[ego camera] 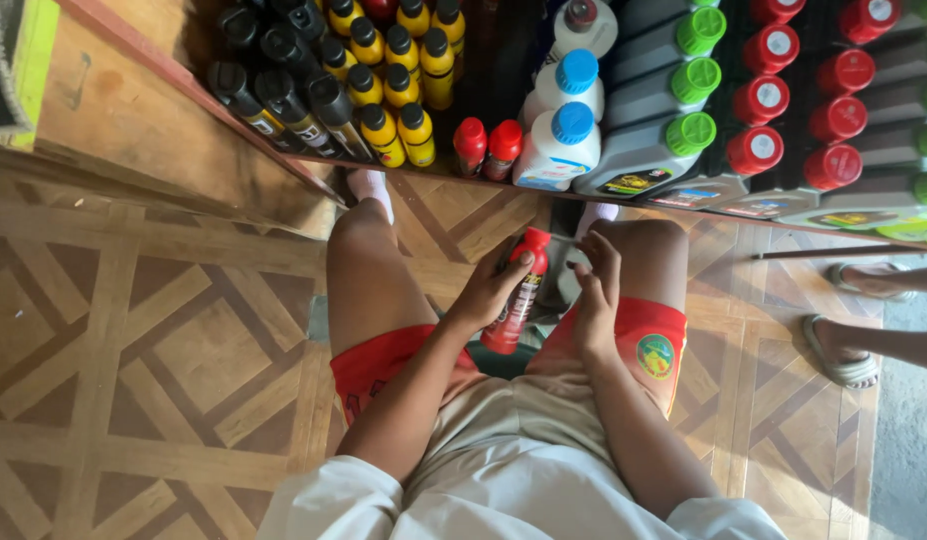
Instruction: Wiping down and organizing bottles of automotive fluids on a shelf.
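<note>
The person's pale shirt (513,470) fills the bottom edge. The left hand (491,290) is clamped around a red bottle (518,295) between the knees; the right hand (595,290), at its three o'clock, has fingers curled, holding nothing visible. At twelve o'clock, a shelf (283,150) holds red-capped, yellow and white bottles.

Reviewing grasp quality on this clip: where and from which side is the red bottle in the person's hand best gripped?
Around the upper body, just below the cap, from the left. The red bottle is slim and round, tilted cap-up between the knees, so fingers can wrap it. The left hand already grips there, thumb near the cap. The right hand hovers beside it, empty.
</note>
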